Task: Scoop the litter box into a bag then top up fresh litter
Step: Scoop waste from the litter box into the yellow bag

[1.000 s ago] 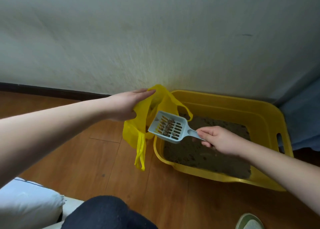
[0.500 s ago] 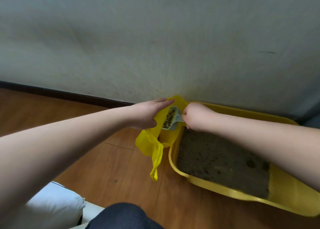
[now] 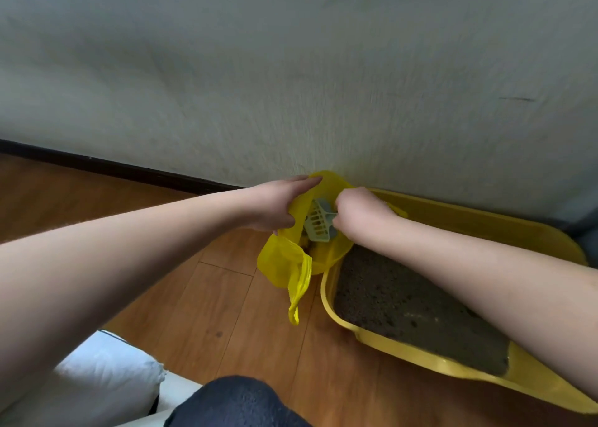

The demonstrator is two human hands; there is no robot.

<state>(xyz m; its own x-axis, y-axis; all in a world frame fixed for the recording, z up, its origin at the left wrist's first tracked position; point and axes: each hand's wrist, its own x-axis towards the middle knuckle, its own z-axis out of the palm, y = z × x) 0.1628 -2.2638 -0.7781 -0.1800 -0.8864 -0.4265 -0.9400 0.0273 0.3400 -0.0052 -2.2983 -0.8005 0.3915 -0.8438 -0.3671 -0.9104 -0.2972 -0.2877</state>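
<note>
Floor — scoop between hands

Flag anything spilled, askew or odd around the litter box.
Nothing stands out. The scoop is tipped inside the yellow bag, and no litter shows on the wooden floor beside the litter box.

A wooden floor carries the yellow litter box against the wall

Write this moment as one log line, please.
step: emptying scoop into bag | left hand: holds bag open | right hand: grips scoop, tipped | litter box: still holds litter
</note>
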